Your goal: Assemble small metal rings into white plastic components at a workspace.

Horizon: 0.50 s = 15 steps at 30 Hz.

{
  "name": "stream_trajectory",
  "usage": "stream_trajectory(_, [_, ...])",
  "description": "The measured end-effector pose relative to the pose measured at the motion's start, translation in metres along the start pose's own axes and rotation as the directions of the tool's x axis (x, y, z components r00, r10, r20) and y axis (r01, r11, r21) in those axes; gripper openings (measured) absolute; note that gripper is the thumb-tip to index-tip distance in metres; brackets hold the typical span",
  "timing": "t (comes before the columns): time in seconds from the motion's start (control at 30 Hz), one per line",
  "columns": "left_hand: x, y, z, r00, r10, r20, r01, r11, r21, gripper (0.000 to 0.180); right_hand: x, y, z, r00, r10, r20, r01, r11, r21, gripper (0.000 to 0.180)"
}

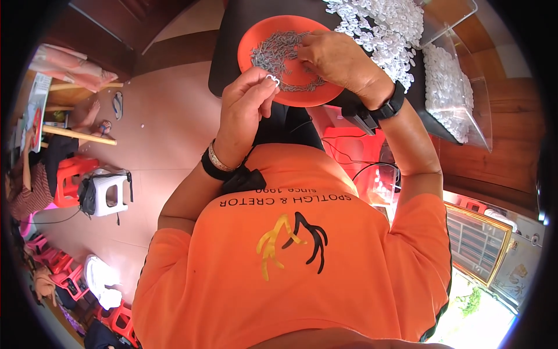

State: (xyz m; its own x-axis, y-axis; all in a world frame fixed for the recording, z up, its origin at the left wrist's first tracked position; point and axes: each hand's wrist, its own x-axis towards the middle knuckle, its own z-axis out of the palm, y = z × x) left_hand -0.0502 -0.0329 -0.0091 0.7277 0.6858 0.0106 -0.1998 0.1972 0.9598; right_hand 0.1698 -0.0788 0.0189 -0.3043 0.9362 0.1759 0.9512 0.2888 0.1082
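Observation:
My left hand is closed at the near left rim of a round orange plate. Between its thumb and forefinger it pinches a small white plastic clip with a rounded opening. Many thin grey nails lie loose in the plate, heaped toward its far left side. My right hand reaches over the plate from the right. Its fingers are bent together with the tips down among the nails; whatever they hold is hidden. A black watch is on the right wrist.
A large pile of white plastic clips covers the right of the dark tabletop. Beside it stands a clear bin holding more. A red stool is below the table. Another person's legs and stools are at left.

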Motion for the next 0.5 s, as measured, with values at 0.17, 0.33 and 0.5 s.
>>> stream_trajectory(0.17, [0.000,0.000,-0.001,1.000,0.009,-0.015,-0.010,0.998,-0.062,0.022,0.012,-0.001,0.004,0.999,-0.021,0.049,0.020,0.999,0.026,0.010])
stream_trajectory(0.33, [0.001,0.003,0.001,0.999,-0.017,-0.041,0.014,0.998,-0.066,0.022,0.016,-0.003,0.004,0.991,0.058,0.119,-0.066,0.996,0.061,0.011])
stream_trajectory(0.5, [0.001,0.004,-0.002,1.000,0.004,0.012,-0.004,1.000,-0.004,0.022,0.005,0.000,-0.007,0.972,0.221,0.075,-0.233,0.917,0.323,0.014])
